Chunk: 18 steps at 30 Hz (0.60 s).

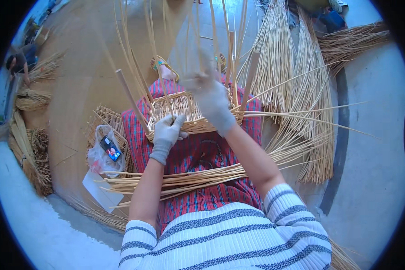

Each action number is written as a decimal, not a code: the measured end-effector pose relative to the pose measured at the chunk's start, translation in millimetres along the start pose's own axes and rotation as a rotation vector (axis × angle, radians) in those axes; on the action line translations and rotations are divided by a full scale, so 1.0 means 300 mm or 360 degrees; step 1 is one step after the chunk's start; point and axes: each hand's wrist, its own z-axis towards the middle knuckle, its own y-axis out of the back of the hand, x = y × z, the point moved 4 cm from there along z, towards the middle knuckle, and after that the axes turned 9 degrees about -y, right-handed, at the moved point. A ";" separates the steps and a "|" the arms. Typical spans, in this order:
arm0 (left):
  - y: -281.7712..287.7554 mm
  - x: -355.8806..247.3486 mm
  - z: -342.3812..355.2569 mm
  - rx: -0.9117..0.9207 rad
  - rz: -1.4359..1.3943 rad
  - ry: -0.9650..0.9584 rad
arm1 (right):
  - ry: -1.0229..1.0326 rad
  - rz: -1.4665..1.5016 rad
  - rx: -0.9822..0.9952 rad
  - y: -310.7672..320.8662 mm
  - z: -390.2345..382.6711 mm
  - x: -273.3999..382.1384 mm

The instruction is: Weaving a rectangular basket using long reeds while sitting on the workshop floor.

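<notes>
The half-woven basket (184,112) sits on the person's lap, on the red plaid cloth (198,153), w/ long upright canes (153,49) fanning up from its rim and one thicker wooden stick (131,100) slanting out at its left corner. Left hand (166,132), in a grey glove, is closed on the near-left rim, thumb over the weave, steadying it. Right hand (211,101), also gloved, is raised at the right side among the uprights; it's blurred, fingers look curled round a thin cane but can't tell for sure what the grip holds. Basket prob. light, woven wall fairly stiff but w/ some spring; loose uprights are thin, whippy, smooth, likely to snap or kink if bent sharply. Best hold looks to be the woven rim or base, not the free canes; single canes better pinched low, near the weave. A bundle of cut canes (184,180) lies across the lap just below the basket, touching both forearms' zone, so it crowds the elbows. Left of the knee: a plastic bag (104,155) w/ a phone-like item inside, resting on a flat woven mat (104,118), w/ a white sheet (99,191) below. Right side: big sheaves of straw (301,103) on the floor (373,157), stray stalks crossing toward the basket. More bundles far left (29,148). Another person's feet show beyond the basket, partly hidden.
</notes>
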 end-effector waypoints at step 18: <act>-0.192 -0.249 0.017 0.0165 0.0198 -0.0194 | -0.0571 0.0671 -0.0636 0.434 -0.319 -0.208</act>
